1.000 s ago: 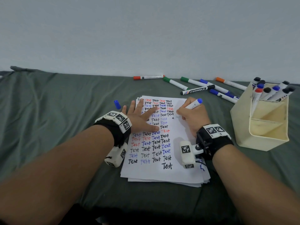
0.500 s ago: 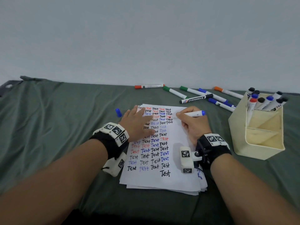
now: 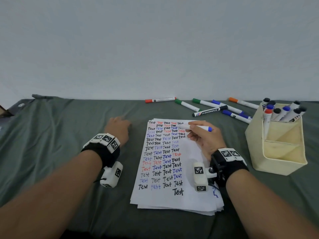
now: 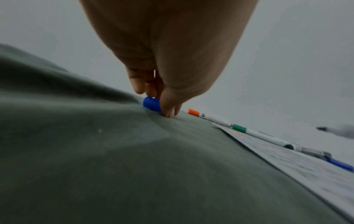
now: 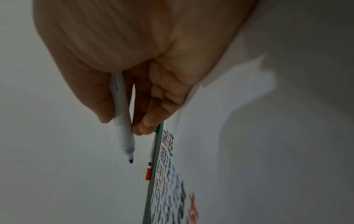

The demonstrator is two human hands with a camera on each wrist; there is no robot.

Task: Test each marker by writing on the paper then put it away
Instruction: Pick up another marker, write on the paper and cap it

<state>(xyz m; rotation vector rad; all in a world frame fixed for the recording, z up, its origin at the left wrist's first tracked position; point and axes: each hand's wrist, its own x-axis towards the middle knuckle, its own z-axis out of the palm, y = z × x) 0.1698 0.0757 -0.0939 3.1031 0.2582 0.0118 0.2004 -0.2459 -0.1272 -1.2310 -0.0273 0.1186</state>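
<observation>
The blue marker (image 3: 198,127) looks light and stiff, its smooth barrel apt to roll, so a pinch at mid-barrel suits it; the right hand (image 3: 205,138) grips it just so, bare tip (image 5: 131,161) lifted off the paper (image 3: 172,200) near the top rows; well apart on the green cloth (image 3: 51,135), the left hand (image 3: 119,128) pinches the small blue cap (image 4: 152,104) between thumb and fingers; that cap seems slippery and easily flicked away

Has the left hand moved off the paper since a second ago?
Yes. The left hand has left the paper and gone to its left, onto the green cloth, where its fingers pinch the blue cap.
</observation>
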